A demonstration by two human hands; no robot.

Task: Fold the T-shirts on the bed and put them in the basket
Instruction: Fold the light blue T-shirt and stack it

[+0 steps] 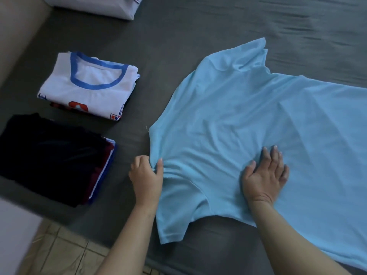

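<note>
A light blue T-shirt lies spread out on the grey bed, its neck end toward the left and its body running off to the right. My left hand pinches the shirt's left edge near the shoulder, thumb on top of the cloth. My right hand lies flat on the shirt's chest with straight, spread fingers. One sleeve hangs toward the bed's near edge, the other points away from me. No basket is in view.
A folded white T-shirt with a blue collar tops a small pile at the left. Nearer me sits a stack of dark folded clothes. White folded bedding lies at the top left. Tiled floor shows below the bed's edge.
</note>
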